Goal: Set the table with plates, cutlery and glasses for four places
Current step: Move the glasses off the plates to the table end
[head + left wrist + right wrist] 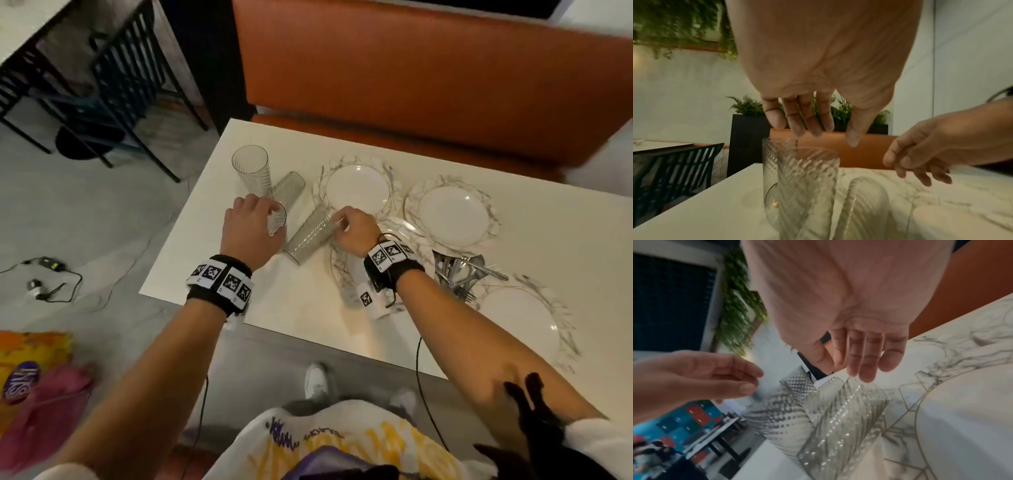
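Several ribbed clear glasses cluster at the table's left end. One glass point(250, 168) stands upright at the back and another point(289, 186) lies beside it. My left hand point(263, 205) hovers over a third glass point(278, 219); in the left wrist view its fingers point(809, 123) hang straight just above that glass's rim point(801, 170), gripping nothing. A fourth glass point(310, 234) lies on its side, and my right hand point(342, 221) touches its far end with straight fingertips point(861, 369) on the glass point(844, 418). Several white plates point(358, 188) point(452, 216) point(524, 318) lie on the table.
A pile of cutlery point(459, 274) lies between the right-hand plates. An orange bench point(428, 78) runs behind the white marble table point(205, 267). Dark chairs point(130, 78) stand on the floor to the left, with cables point(51, 274) and a coloured bag point(30, 377) nearer me.
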